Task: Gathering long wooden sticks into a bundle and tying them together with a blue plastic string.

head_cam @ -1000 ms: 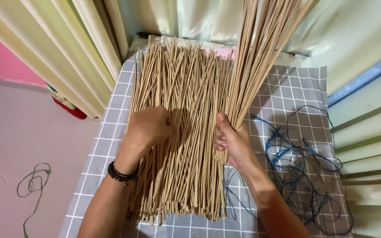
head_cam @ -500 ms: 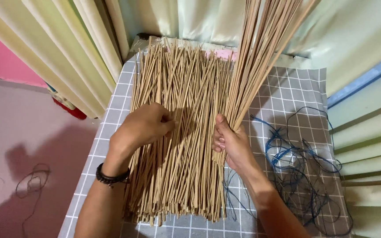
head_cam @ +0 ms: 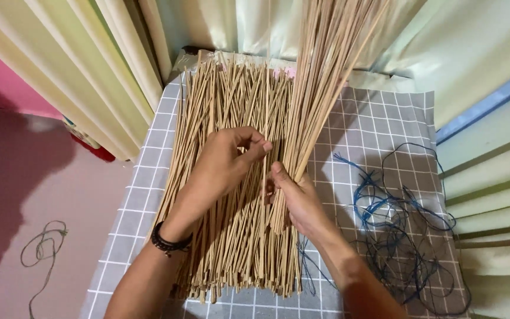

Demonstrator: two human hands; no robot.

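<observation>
right hand point(head_cam: 298, 198) clenched on raised stick bundle point(head_cam: 320, 77), long axis rising away. left hand point(head_cam: 225, 162) just beside, pinching, apparently, 1 stick from flat stick pile point(head_cam: 231, 106) on checked cloth point(head_cam: 379, 124).

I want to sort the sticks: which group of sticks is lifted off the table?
The bundle of sticks in the right hand: it slants upward, while the pile lies flat on the checked cloth.

A small table under a grey white-checked cloth point(head_cam: 379, 127) carries a flat heap of thin tan sticks point(head_cam: 231, 100) at nine o'clock and tangled dark blue cord point(head_cam: 405, 221) at four o'clock.
</observation>
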